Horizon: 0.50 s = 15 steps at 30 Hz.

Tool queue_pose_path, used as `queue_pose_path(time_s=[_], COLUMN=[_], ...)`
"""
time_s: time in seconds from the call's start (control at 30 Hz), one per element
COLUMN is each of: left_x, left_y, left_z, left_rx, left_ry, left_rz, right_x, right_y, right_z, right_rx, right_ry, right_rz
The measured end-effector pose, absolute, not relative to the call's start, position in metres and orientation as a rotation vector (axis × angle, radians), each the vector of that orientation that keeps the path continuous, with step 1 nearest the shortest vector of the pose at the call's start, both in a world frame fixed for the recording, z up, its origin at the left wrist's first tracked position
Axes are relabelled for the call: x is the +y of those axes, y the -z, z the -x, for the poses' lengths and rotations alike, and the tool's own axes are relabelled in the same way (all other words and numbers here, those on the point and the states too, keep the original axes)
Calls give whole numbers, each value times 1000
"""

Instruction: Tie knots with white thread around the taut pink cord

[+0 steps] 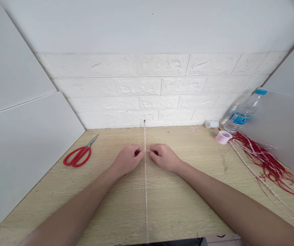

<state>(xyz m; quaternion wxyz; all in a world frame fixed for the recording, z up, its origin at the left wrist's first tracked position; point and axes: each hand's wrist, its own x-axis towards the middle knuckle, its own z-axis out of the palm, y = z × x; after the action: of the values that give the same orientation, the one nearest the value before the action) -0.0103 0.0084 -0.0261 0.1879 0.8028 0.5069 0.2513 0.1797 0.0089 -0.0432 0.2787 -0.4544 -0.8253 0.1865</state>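
Okay, so going from big stuff down: there's a white brick-patterned wall (pixel 172 85) at the back, with a pale wood desk (pixel 183 205) up against it. Off to the right are a heap of red and pale strings (pixel 267 164) and a leaning water bottle (pixel 241 112). Red-handled scissors (pixel 79 155) lie off to the left.

Both hands are at the middle. The left hand (pixel 129 159) and right hand (pixel 164 158) face each other across a pink cord (pixel 145 191), which runs pretty much straight from the foot of the wall toward the wearer. Smaller bits: a pink spool (pixel 224 137) and a white spool (pixel 212 124), near the bottle.

As for the fingers, they're curled in and pinched closed on both sides. The right ones have a thin thread (pixel 147 151) that crosses at the cord; the left ones look to have its other side, though their exact grip is too small to swear to. The cord passes between the two pinches, right beside the left fingertips and just a little off the right ones.

Technique-wise, I'd pull both sides evenly and level, with the cord taut and centred. A lopsided tug could drag it sideways, and a hard yank might snap something that fine.
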Motion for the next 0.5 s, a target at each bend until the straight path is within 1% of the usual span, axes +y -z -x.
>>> queue_pose_path(time_s=[0.5], left_x=[10], left_y=[27], left_z=[11], left_rx=[1441], left_ry=[-677], left_rz=[-2278], right_x=[10], right_y=[44], right_z=[-179], right_rx=[-2224], right_ry=[-468], right_rz=[1262])
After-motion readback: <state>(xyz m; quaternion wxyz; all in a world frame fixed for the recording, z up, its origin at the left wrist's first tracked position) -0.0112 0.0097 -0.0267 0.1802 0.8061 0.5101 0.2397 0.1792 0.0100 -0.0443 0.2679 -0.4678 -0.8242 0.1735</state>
